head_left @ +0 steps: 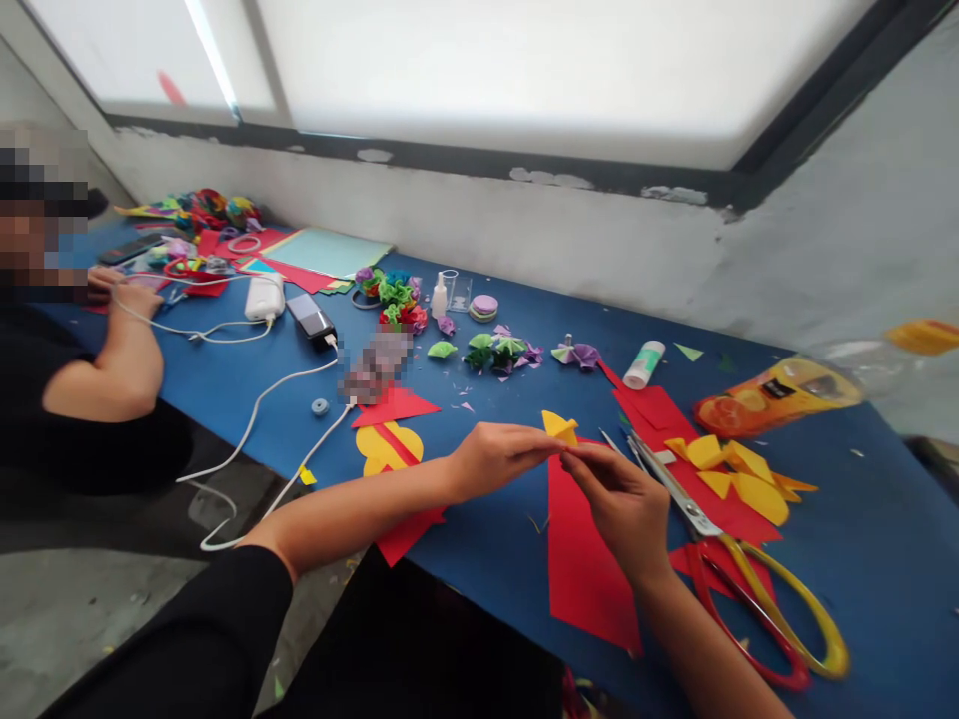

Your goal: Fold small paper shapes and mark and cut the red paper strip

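Blue table point(490, 559) beside a wall point(420, 195). Left hand point(498, 461) and right hand point(627, 511) pinch the yellow piece point(560, 429) between them, above the red sheet's point(588, 564) far end; scissors point(698, 517) lie nearer the right hand.

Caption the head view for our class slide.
Left hand and right hand hold folded yellow paper over a blue table, near scissors.

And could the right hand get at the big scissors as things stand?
Probably yes: the scissors lie close beside the right hand with nothing visibly covering them, though that hand is occupied with the yellow paper piece.
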Tool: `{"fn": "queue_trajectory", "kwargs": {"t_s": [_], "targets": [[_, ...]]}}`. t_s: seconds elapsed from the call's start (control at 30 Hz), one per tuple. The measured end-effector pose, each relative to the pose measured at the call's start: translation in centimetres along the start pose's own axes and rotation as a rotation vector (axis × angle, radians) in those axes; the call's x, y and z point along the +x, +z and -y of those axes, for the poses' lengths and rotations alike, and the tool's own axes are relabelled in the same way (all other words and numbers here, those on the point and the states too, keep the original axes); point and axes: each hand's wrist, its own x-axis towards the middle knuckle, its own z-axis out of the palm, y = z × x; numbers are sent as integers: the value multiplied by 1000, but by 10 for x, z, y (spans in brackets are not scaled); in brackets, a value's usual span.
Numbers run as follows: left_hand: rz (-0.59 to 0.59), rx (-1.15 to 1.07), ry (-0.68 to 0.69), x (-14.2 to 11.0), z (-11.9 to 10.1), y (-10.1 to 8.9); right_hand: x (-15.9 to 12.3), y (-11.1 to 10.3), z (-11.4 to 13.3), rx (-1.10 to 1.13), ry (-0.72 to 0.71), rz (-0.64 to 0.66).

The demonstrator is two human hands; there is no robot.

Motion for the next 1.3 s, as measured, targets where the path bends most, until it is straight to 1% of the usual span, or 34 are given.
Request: {"fn": "queue_trajectory", "kwargs": {"t_s": [0.13, 0.23, 0.3, 0.4, 0.47, 0.7, 0.9, 0.97, 1.03, 1.1, 1.13, 1.2, 1.23, 1.3], "targets": [[-6, -39, -12, -1, 0, 2, 1, -1, 0, 34, 81, -30], [-26, -53, 8, 0, 1, 2, 2, -1, -2, 92, 143, -39], [-10, -43, 14, 0, 0, 1, 3, -1, -3, 120, 171, -31], [52, -7, -3, 1, -1, -2, 4, 0, -3, 127, 185, -7], [66, 1, -7, 2, -1, -3, 5, 1, -3, 147, 186, 6], [30, -32, 3, 3, -2, -3, 6, 1, -8, 217, 236, 13], [73, -43, -32, 5, -4, -6, 7, 3, -11, 231, 259, 5], [112, 2, -58, 8, -8, -6, 8, 3, -13, 223, 260, 2], [147, 93, -131, 12, -15, -10, 10, 3, -16, 218, 263, -7], [146, 187, -215, 14, -23, -24, 13, 3, -20, 210, 277, -22], [129, 219, -244, 12, -26, -36, 14, 3, -22, 204, 289, -28], [68, 260, -276, 4, -25, -68, 17, 3, -27, 198, 318, -34], [28, 280, -325, -3, -20, -86, 19, 4, -29, 202, 331, -36], [-21, 376, -451, -21, -2, -125, 22, 6, -35, 225, 358, -32]]}}
